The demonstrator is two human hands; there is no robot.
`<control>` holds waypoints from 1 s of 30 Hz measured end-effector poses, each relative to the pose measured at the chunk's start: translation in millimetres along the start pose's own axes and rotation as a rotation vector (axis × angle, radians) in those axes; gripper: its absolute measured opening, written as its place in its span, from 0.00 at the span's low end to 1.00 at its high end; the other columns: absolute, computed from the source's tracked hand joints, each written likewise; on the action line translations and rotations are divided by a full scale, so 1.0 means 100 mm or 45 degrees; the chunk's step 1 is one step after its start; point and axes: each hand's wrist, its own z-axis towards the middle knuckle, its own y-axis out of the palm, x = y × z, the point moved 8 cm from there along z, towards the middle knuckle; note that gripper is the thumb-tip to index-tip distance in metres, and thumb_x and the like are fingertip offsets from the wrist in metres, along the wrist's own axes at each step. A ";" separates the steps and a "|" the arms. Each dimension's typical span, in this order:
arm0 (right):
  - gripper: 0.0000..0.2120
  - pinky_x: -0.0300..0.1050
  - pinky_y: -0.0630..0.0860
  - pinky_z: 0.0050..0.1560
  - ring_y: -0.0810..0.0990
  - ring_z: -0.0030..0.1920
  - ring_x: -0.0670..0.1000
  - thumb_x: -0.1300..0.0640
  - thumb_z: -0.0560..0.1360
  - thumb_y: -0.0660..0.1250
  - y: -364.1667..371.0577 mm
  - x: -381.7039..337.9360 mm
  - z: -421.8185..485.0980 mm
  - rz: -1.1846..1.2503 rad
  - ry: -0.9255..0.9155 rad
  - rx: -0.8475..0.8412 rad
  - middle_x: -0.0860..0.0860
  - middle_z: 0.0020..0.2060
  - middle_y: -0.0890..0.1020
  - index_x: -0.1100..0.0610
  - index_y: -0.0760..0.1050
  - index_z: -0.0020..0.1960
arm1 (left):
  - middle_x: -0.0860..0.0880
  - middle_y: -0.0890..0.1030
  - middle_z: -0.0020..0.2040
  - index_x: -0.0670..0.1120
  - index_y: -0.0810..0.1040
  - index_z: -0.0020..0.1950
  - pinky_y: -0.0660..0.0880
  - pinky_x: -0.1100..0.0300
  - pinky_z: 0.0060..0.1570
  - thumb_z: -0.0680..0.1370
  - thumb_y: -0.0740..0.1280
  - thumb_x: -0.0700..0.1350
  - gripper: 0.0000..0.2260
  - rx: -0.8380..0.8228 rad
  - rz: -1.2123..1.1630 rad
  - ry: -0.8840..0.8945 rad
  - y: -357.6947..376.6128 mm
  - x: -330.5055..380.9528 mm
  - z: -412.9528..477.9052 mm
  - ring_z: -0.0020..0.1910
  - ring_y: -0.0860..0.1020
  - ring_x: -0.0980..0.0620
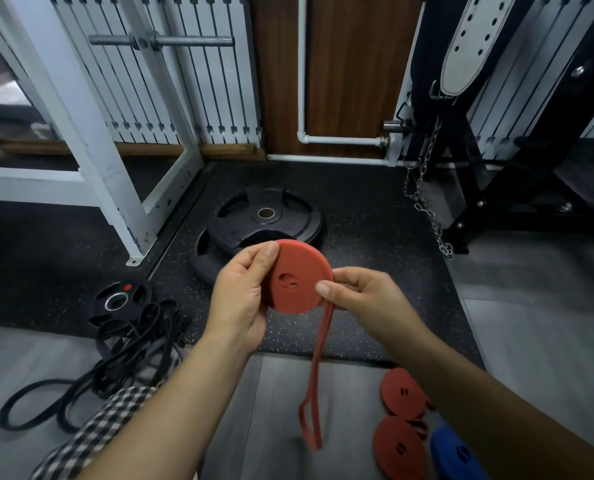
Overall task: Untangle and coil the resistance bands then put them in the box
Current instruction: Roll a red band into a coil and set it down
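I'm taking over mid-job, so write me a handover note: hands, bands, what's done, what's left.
Left hand grips one edge of the part-wound red rubber band coil; right hand pinches the other. Its loose tail hangs down.
Done: one finished red coil, a second red coil and a blue coil lie on the floor, lower right.
Left: wind in the tail, untangle the black band pile at left, box everything. No box in view.

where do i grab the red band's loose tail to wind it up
Probably pinch the doubled tail just below the red coil, coming from the right with the right hand: it leaves the coil's lower right edge and hangs free, while the left hand grips the rim.
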 end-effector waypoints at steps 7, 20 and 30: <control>0.07 0.32 0.78 0.44 0.82 0.40 0.39 0.60 0.75 0.65 0.02 -0.06 -0.01 -0.006 -0.103 0.095 0.45 0.38 0.83 0.49 0.78 0.47 | 0.47 0.82 0.37 0.45 0.78 0.47 0.80 0.59 0.34 0.70 0.66 0.48 0.09 0.046 -0.306 -0.237 -0.04 -0.24 -0.05 0.34 0.81 0.53; 0.07 0.38 0.79 0.43 0.84 0.41 0.44 0.59 0.72 0.70 -0.04 -0.15 -0.01 -0.282 -0.148 -0.021 0.47 0.39 0.84 0.48 0.78 0.45 | 0.53 0.79 0.36 0.47 0.79 0.41 0.72 0.69 0.35 0.73 0.68 0.38 0.04 -0.278 0.559 0.197 0.11 0.06 -0.03 0.35 0.76 0.61; 0.06 0.35 0.79 0.43 0.83 0.39 0.43 0.60 0.74 0.67 -0.06 -0.10 0.01 -0.085 -0.080 0.046 0.46 0.37 0.84 0.50 0.78 0.45 | 0.47 0.81 0.38 0.45 0.77 0.45 0.77 0.62 0.32 0.73 0.66 0.43 0.03 -0.019 -0.066 -0.180 -0.03 -0.23 -0.06 0.37 0.78 0.52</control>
